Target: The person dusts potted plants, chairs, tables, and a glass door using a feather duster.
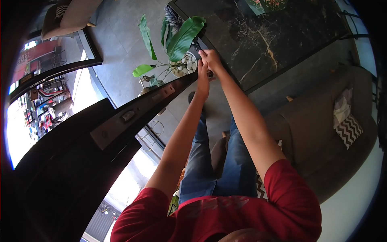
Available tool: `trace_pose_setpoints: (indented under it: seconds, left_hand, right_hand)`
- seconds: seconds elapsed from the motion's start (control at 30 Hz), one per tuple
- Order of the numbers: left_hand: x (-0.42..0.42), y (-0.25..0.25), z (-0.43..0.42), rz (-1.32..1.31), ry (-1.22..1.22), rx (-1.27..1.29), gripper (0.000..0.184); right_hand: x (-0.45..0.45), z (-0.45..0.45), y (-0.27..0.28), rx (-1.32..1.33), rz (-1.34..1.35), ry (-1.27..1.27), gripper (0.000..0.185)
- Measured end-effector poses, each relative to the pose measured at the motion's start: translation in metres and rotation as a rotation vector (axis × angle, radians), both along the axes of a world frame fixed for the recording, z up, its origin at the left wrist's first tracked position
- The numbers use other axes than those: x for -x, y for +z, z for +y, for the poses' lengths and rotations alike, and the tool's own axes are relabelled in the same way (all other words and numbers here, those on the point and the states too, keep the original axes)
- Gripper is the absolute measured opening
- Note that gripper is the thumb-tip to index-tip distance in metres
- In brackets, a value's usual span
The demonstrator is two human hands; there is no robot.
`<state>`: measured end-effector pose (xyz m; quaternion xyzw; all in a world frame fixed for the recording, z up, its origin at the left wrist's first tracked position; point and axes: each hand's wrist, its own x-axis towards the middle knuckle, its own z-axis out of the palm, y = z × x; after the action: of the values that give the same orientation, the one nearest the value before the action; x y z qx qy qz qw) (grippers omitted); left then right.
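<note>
A duster with a fluffy grey head (173,18) reaches forward past the plant leaves. My right hand (211,61) is closed around its dark handle, with the thumb side toward the plant. Just below it, my left hand (203,82) has its fingers stretched forward, close to the far end of the dark door (133,115). Whether the left palm touches the door or the handle's end is hidden. The door's edge, with a metal lock plate (105,134), runs from lower left up to my hands. A potted plant (186,48) with broad green leaves stands just beyond them.
White stones (187,64) fill the plant's pot. A dark marble-patterned table (278,36) lies ahead to the right. A brown sofa (314,121) with a zigzag cushion (349,131) is on my right. At the upper left stands an upholstered chair (70,18) near the glass panes.
</note>
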<state>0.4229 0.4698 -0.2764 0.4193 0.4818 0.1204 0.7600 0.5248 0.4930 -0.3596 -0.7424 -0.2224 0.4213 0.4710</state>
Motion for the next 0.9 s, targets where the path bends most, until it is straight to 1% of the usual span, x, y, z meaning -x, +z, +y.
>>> trace_pose_setpoints:
  seconds: [0.07, 0.1, 0.13, 0.2, 0.23, 0.27, 0.33, 0.4, 0.47, 0.5, 0.6, 0.7, 0.73, 0.8, 0.83, 0.9]
  left_hand:
    - [-0.001, 0.001, -0.01, 0.032, 0.015, 0.021, 0.081]
    - [-0.001, 0.004, -0.015, 0.028, 0.008, 0.023, 0.082]
    - [-0.001, 0.007, -0.018, 0.024, 0.001, 0.026, 0.084]
    - [0.005, -0.002, -0.024, 0.035, -0.019, 0.058, 0.086]
    - [0.009, -0.006, -0.027, 0.029, -0.003, 0.157, 0.086]
    - [0.012, -0.011, -0.03, 0.021, 0.015, 0.256, 0.086]
    - [0.017, -0.018, -0.038, 0.041, 0.013, 0.284, 0.084]
    - [0.022, -0.025, -0.045, 0.058, 0.012, 0.312, 0.083]
    - [0.026, -0.032, -0.049, 0.052, -0.033, 0.37, 0.081]
    - [0.028, -0.034, -0.053, 0.055, -0.035, 0.371, 0.081]
    - [0.03, -0.039, -0.069, 0.095, -0.058, 0.355, 0.077]
    - [0.027, -0.035, -0.079, 0.07, -0.033, 0.317, 0.074]
    - [0.027, -0.033, -0.08, 0.102, -0.024, 0.307, 0.074]
    - [0.026, -0.031, -0.077, 0.141, -0.014, 0.297, 0.075]
    - [0.028, -0.031, -0.075, 0.127, -0.021, 0.296, 0.076]
    - [0.028, -0.032, -0.075, 0.115, -0.026, 0.296, 0.077]
  right_hand:
    - [0.002, 0.008, -0.025, 0.085, 0.032, -0.073, 0.038]
    - [0.001, 0.01, -0.033, 0.182, 0.15, -0.072, 0.04]
    - [0.003, 0.009, -0.041, 0.185, 0.159, -0.077, 0.04]
    - [0.009, 0.003, -0.051, 0.267, 0.1, -0.074, 0.04]
    - [0.009, -0.004, -0.056, 0.302, -0.134, 0.088, 0.037]
    - [0.016, -0.009, -0.054, 0.306, -0.127, 0.083, 0.037]
    - [0.025, -0.014, -0.048, 0.373, -0.216, 0.053, 0.038]
    - [0.033, -0.024, -0.066, 0.35, -0.171, 0.018, 0.037]
    - [0.038, -0.038, -0.078, 0.347, -0.173, -0.076, 0.037]
    - [0.039, -0.044, -0.083, 0.377, -0.127, -0.124, 0.037]
    - [0.042, -0.057, -0.092, 0.395, -0.126, -0.085, 0.036]
    - [0.045, -0.061, -0.088, 0.346, -0.143, -0.05, 0.035]
    - [0.044, -0.059, -0.087, 0.344, -0.142, -0.051, 0.035]
    - [0.042, -0.053, -0.077, 0.178, -0.133, -0.012, 0.038]
    - [0.042, -0.05, -0.075, 0.178, -0.126, -0.011, 0.038]
    - [0.037, -0.042, -0.073, 0.063, 0.017, -0.016, 0.033]
